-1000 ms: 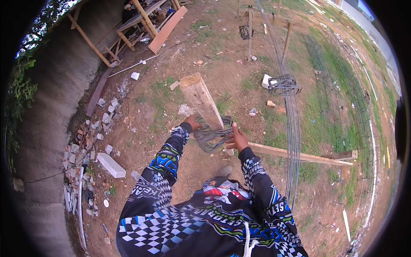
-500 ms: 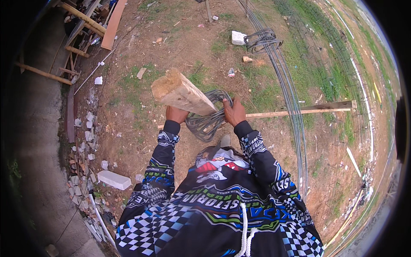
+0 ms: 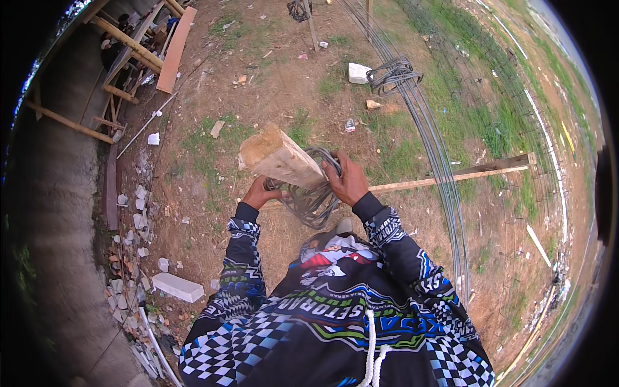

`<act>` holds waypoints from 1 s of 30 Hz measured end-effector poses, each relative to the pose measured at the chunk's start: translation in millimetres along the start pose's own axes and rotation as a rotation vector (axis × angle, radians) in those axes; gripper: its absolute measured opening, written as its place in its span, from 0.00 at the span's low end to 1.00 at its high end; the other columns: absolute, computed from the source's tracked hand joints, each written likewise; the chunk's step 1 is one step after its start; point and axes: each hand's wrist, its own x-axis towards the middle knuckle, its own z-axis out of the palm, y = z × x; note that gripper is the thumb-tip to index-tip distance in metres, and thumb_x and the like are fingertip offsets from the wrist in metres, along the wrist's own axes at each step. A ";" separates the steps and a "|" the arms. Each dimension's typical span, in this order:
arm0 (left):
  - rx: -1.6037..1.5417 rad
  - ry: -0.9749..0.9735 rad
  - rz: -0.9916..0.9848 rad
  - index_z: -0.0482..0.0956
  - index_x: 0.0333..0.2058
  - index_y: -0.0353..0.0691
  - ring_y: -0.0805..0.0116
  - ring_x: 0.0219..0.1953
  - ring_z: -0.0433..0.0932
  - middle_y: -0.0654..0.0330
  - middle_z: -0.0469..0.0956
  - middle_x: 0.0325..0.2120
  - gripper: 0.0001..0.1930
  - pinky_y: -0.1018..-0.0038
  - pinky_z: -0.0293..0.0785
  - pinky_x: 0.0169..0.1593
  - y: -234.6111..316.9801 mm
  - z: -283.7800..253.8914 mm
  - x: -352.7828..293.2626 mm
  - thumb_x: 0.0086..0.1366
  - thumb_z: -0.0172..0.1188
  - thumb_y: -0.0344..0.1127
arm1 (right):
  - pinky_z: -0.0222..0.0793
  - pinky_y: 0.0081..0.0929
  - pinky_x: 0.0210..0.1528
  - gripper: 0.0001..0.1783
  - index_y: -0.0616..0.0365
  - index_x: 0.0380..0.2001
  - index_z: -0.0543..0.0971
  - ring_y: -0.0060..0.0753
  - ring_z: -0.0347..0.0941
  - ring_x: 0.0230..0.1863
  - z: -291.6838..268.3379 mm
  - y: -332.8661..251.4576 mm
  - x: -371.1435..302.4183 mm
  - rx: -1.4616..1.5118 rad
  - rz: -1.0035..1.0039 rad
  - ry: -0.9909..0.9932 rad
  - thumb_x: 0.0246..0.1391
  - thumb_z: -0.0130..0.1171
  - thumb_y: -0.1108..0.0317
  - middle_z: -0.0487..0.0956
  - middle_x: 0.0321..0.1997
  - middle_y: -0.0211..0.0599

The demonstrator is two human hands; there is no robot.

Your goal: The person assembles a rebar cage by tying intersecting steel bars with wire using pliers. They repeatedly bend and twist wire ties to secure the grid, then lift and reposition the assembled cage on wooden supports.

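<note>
A thick wooden post (image 3: 291,162), its sawn end toward me, stands in front of my body. Around or against it hangs a bundle of grey steel wire loops (image 3: 308,209); the post hides part of the bundle. My left hand (image 3: 260,193) is closed at the bundle's left side, thumb and fingers on the loops. On the opposite side my right hand (image 3: 350,180) grips the loops, its fingers curled over their upper right part.
Long grey steel rods (image 3: 431,122) run along my right, with another loop bundle (image 3: 394,75) around them. A timber beam (image 3: 464,173) crosses beneath the rods. A white block (image 3: 359,73) lies ahead, a longer pale block (image 3: 178,287) at lower left, beside rubble and a concrete strip.
My left hand has come out from behind the post, leftward and lower, onto the loops. The loops have spread and sagged slightly. My right hand has turned further over them.
</note>
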 end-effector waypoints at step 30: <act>0.850 -0.025 0.288 0.77 0.46 0.31 0.79 0.22 0.67 0.67 0.71 0.19 0.26 0.78 0.63 0.25 354.6 24.2 -122.5 0.55 0.70 0.45 | 0.60 0.18 0.20 0.22 0.61 0.34 0.75 0.18 0.67 0.16 -108.3 -190.8 22.3 0.705 -0.114 0.088 0.69 0.41 0.53 0.73 0.16 0.30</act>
